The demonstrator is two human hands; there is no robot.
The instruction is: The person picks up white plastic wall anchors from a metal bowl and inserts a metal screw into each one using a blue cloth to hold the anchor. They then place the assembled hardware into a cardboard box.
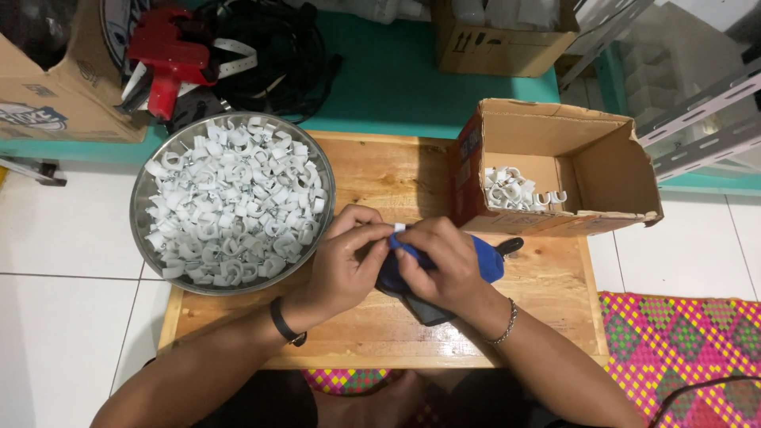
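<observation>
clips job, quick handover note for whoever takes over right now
Left hand: fingertips pinch a small white clip, grip closed.
Right hand: holds a blue tool and meets the left hand at the clip.
Both work over the wooden board.
Steel bowl, left of the hands: heaped with loose white clips.
Cardboard box, right of the hands: a small batch of clips in its left corner, mostly bare.
Done: that small batch sits in the box.
Left: the bowl is full.

White clips (234, 202) fill a silver bowl (141, 208); the tool (485, 260) is blue with black parts, the board (547, 293) pale wood, the carton (602, 158) brown, the mat (674, 341) (woven) pink, yellow and green checks.
</observation>
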